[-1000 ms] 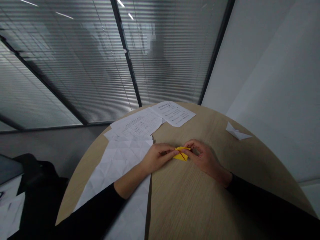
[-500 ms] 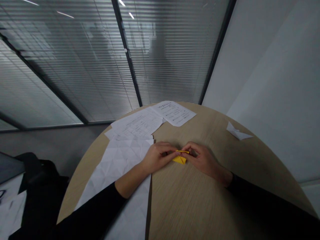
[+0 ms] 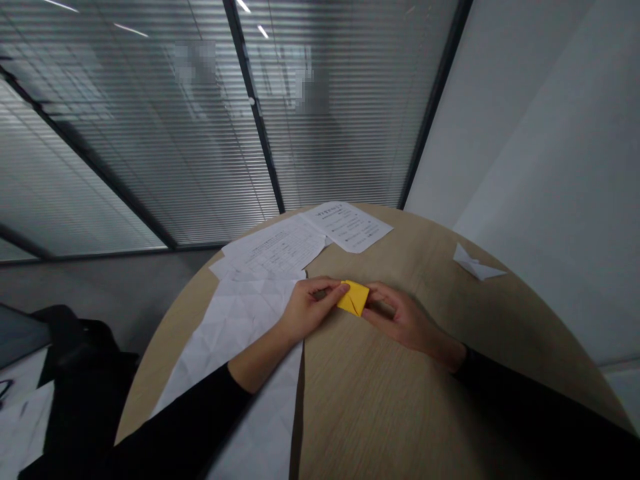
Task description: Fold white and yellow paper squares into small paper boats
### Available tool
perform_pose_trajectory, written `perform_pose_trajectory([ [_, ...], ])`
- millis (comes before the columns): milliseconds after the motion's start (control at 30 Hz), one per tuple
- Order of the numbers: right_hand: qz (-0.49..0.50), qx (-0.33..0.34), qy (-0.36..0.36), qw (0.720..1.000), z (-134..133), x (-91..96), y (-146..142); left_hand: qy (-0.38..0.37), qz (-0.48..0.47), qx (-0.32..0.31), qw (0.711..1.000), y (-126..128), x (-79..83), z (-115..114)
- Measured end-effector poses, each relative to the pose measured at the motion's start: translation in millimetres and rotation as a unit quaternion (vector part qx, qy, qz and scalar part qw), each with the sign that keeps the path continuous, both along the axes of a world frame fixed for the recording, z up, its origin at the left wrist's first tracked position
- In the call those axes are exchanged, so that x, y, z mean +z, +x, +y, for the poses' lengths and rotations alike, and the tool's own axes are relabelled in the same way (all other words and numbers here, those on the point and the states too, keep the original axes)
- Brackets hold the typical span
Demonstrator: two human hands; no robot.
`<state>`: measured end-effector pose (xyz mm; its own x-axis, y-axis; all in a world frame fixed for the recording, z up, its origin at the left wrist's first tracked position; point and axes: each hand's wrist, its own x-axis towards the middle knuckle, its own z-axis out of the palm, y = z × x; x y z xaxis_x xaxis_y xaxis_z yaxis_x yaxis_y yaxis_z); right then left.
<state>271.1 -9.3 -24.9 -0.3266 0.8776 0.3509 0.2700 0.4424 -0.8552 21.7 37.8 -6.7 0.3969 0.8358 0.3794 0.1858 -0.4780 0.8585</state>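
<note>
A small folded yellow paper is held up on edge just above the round wooden table, its flat face turned towards me. My left hand pinches its left corner between thumb and fingers. My right hand grips its right side with curled fingers. Both sleeves are black.
A large creased white sheet lies under my left forearm. Two printed sheets lie at the table's far side. A small folded white paper sits at the right edge. A black chair with a bag stands at the left. Glass walls with blinds are behind.
The yellow paper lay flat and pressed on the table; now both hands have lifted and turned it so its face shows.
</note>
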Motion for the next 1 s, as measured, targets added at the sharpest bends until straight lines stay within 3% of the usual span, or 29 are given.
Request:
perform_pose_trajectory([
  [100, -0.001, 0.009, -0.041, 0.999, 1.5, -1.2, -2.9, -0.008, 0.000, -0.022, 1.000, 1.3, -0.9, -0.2],
  [167, -0.005, -0.007, -0.043, 0.999, 2.2, -2.2, -3.9, 0.001, 0.000, -0.004, 1.000, 2.9, -1.4, -0.9],
  [300, -0.043, -0.113, 0.045, 0.992, 4.1, -5.3, -3.7, 0.050, 0.026, 0.080, 0.995, 5.2, -0.1, -4.8],
  [400, -0.089, -0.166, 0.093, 0.978, 4.5, -7.1, -3.8, 0.074, 0.069, 0.060, 0.993, 4.6, 4.8, -10.5],
  [567, -0.189, -0.167, 0.162, 0.954, 0.5, -4.0, -9.2, 0.134, 0.158, 0.041, 0.977, 4.9, 9.9, -18.2],
  [733, -0.230, -0.179, 0.216, 0.932, -3.8, 1.7, -14.6, 0.173, 0.202, 0.060, 0.962, 6.4, 1.7, -14.9],
  [867, -0.236, -0.195, 0.220, 0.926, -3.6, 0.0, -14.1, 0.194, 0.229, 0.074, 0.951, 4.4, -5.1, -11.1],
  [1000, -0.219, -0.232, 0.174, 0.932, -0.2, -6.0, -12.8, 0.201, 0.244, 0.082, 0.945, 2.9, -6.9, -9.7],
])
